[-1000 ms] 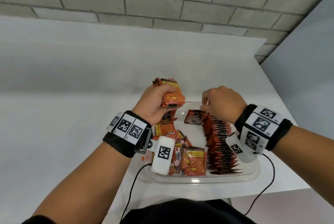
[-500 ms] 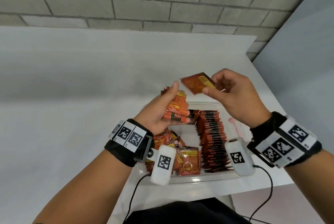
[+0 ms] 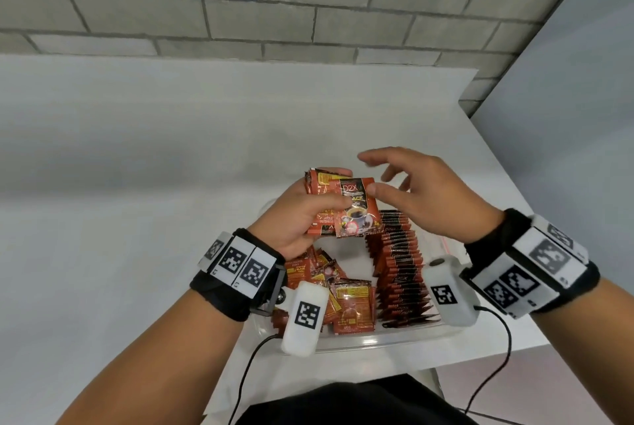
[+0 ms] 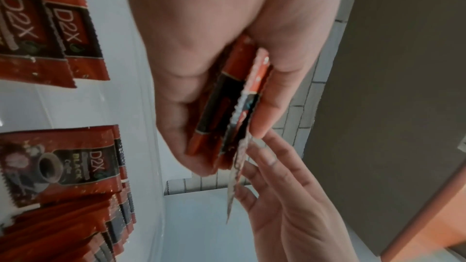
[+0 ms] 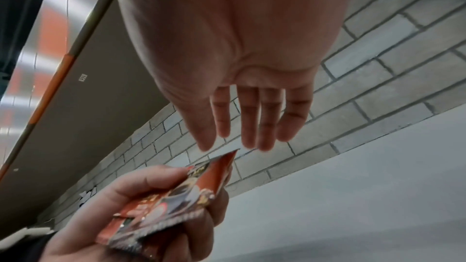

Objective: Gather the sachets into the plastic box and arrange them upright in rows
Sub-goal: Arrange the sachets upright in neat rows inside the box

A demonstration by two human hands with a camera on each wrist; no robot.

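Note:
My left hand [image 3: 310, 215] grips a stack of red D2X coffee sachets [image 3: 346, 207] above the clear plastic box [image 3: 360, 340]; the stack shows edge-on between thumb and fingers in the left wrist view [image 4: 232, 107] and from below in the right wrist view [image 5: 171, 196]. My right hand [image 3: 404, 191] hovers just right of the stack with fingers spread and straight, its thumb tip touching the front sachet's edge. Its palm holds nothing [image 5: 247, 123]. In the box a row of sachets [image 3: 398, 263] stands upright on the right. Loose sachets [image 3: 339, 297] lie in a heap on the left.
The box sits at the near right corner of a white table [image 3: 171, 184], close to its front edge. A grey block wall [image 3: 274, 3] runs behind. Cables from the wrist cameras hang over the table's front edge. A clear bag with a red strip [image 3: 442, 243] lies right of the box.
The right hand lifted a single sachet out of the box, brought it to the left hand's stack and let go of it. Its fingers are now spread. The left hand has tilted the stack face-up.

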